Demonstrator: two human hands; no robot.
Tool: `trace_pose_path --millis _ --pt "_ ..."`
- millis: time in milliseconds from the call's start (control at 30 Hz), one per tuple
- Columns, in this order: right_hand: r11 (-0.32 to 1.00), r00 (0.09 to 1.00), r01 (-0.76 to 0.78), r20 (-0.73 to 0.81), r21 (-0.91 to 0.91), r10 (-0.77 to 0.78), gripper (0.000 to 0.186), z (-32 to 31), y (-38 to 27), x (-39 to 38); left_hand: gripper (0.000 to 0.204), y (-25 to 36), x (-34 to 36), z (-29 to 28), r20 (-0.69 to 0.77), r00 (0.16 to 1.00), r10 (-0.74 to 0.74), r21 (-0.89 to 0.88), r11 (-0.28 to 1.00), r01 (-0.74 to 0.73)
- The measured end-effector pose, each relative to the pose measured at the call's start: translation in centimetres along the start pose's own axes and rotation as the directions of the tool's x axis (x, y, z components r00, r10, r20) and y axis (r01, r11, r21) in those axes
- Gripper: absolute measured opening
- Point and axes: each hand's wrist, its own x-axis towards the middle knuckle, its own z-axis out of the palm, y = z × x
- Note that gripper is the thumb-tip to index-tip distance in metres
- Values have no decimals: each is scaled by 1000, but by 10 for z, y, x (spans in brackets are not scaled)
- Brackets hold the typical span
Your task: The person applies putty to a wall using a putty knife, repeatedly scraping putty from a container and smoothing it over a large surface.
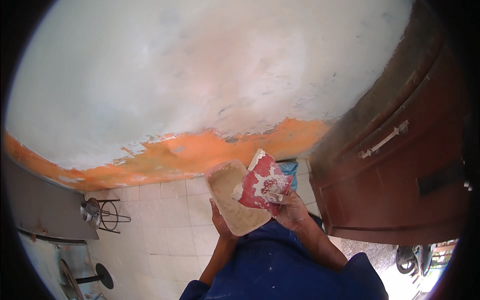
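My left hand (pixel 221 222) grips the side of a pale rectangular tub (pixel 251 229), held in front of my body. Beige wall putty (pixel 229 192) lies spread inside it with a lumpy surface. In my right hand (pixel 293 212) is a red flat putty spreader (pixel 248 194), its face smeared with whitish putty and a thicker line along its upper left edge. The spreader overlaps the right side of the tub and hides part of it. Whether it touches the rim I cannot tell. My right thumb lies across the spreader's face.
Ahead rises a wall (pixel 200 75) coated whitish above a ragged orange band (pixel 200 152). A brown door (pixel 385 185) stands at the right. Pale tiles (pixel 165 215) cover the floor. A metal-legged stool (pixel 112 215) is at the left; a blue bag (pixel 290 170) lies behind the spreader.
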Motion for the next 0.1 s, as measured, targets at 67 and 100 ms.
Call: trace_pose_path --millis 67,100 --pt "1000 1000 27 -5 -6 -27 40 -3 5 0 60 5 0 1 80 996 -28 9 1000 27" --pt "999 999 40 -7 -10 -40 42 -7 9 0 60 7 -1 3 119 992 -41 14 999 40"
